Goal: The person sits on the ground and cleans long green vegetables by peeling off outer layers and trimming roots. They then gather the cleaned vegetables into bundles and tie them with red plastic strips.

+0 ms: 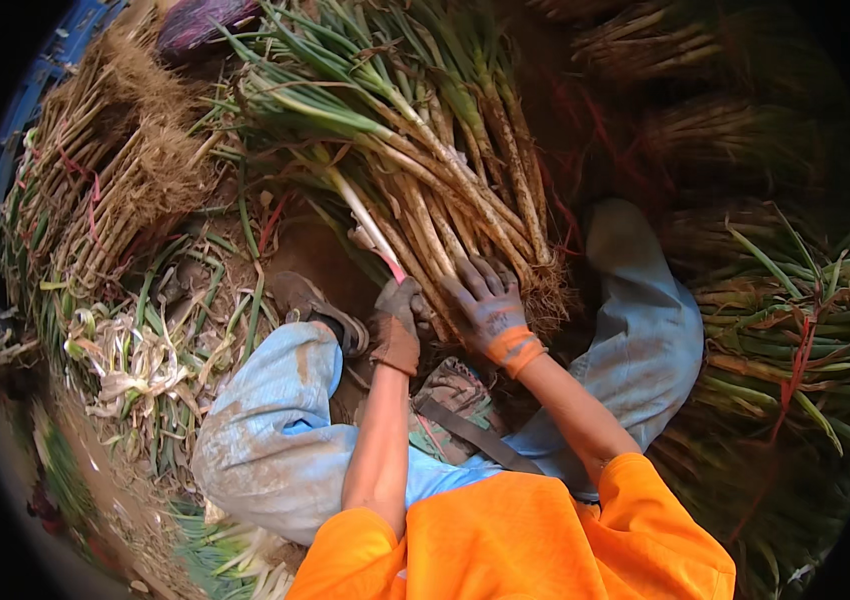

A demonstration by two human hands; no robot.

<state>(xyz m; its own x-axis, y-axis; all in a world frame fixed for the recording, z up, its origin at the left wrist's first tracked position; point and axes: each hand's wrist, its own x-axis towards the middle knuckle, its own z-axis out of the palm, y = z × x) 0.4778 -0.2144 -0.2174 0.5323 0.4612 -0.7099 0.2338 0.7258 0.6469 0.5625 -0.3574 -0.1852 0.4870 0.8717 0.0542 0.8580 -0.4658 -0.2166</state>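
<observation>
Before me lies a heap of long green onions [462, 180], leaves towards the top left and muddy roots towards my right knee. My left hand [398, 315], in a dirty work glove, is closed at the heap's lower left edge on a pink tie ribbon [390, 265]. Beside that ribbon a peeled white onion stalk [359, 211] points up to the left. My right hand [486, 304], in a grey glove with an orange cuff, rests with spread fingers on the stalks near their root ends.
Tied onion bundles [102, 187] with dry roots are stacked at the left, near a blue slatted crate [16, 142]. Peeled onion skins and leaves [143, 360] litter the ground left of my knee. More bundles [800, 352] with red ties lie at the right. A purple sack [199, 26] is at the top.
</observation>
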